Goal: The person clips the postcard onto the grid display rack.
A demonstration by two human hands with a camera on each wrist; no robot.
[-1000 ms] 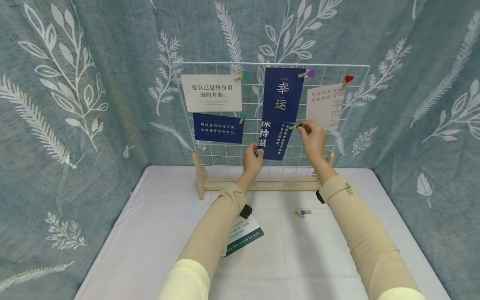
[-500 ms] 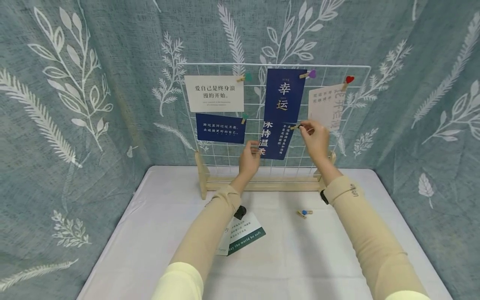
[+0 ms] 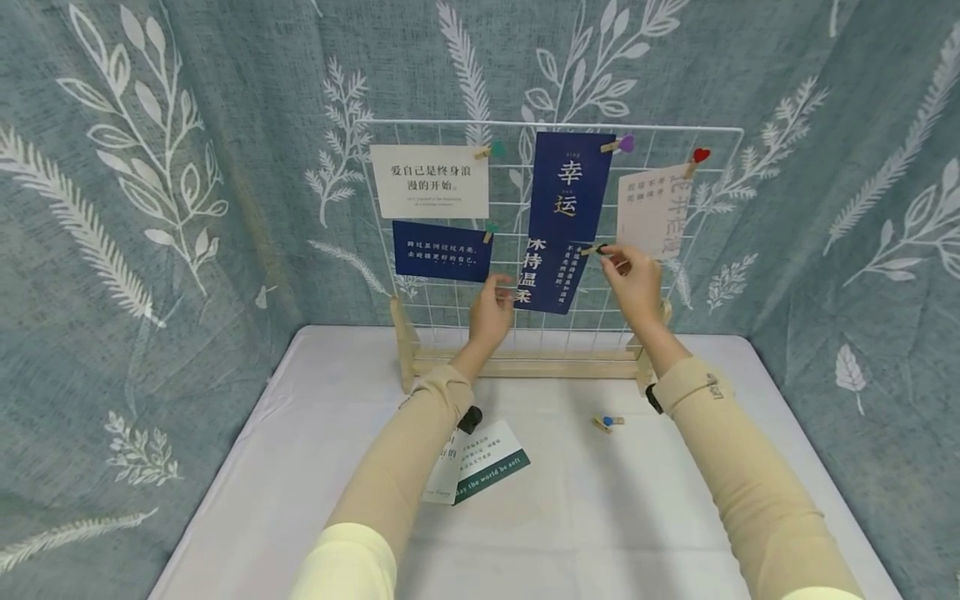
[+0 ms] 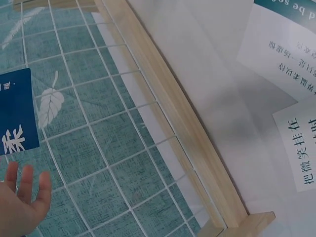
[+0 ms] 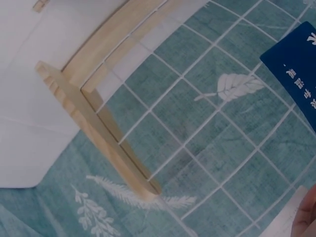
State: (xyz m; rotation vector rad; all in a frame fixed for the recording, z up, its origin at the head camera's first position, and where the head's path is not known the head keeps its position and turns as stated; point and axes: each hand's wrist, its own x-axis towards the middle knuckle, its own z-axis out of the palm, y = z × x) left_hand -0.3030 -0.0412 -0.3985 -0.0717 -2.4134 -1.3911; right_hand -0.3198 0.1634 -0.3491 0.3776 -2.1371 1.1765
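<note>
A dark blue card (image 3: 549, 287) with white characters hangs on the white wire grid (image 3: 615, 321), its top edge meeting a taller blue card (image 3: 568, 187). My right hand (image 3: 634, 282) pinches a small wooden clothespin (image 3: 590, 251) with a dark head at this lower card's upper right edge. Beside its left edge is my left hand (image 3: 491, 317), fingers loosely bent. The left wrist view shows those fingers (image 4: 25, 183) just below the corner of the lower card (image 4: 19, 111), apart from it. Only part of the right hand (image 5: 306, 217) enters the right wrist view.
A white card (image 3: 431, 182), a small blue card (image 3: 442, 252) and a pale pink card (image 3: 651, 212) hang clipped around. The grid stands on a wooden base (image 3: 525, 367). Two clothespins (image 3: 609, 422) and paper cards (image 3: 491, 458) lie on the white table (image 3: 570, 517).
My left hand has let go of the lower blue card's left edge and drawn off to the left. The right hand keeps pinching the clothespin at the card's right edge.
</note>
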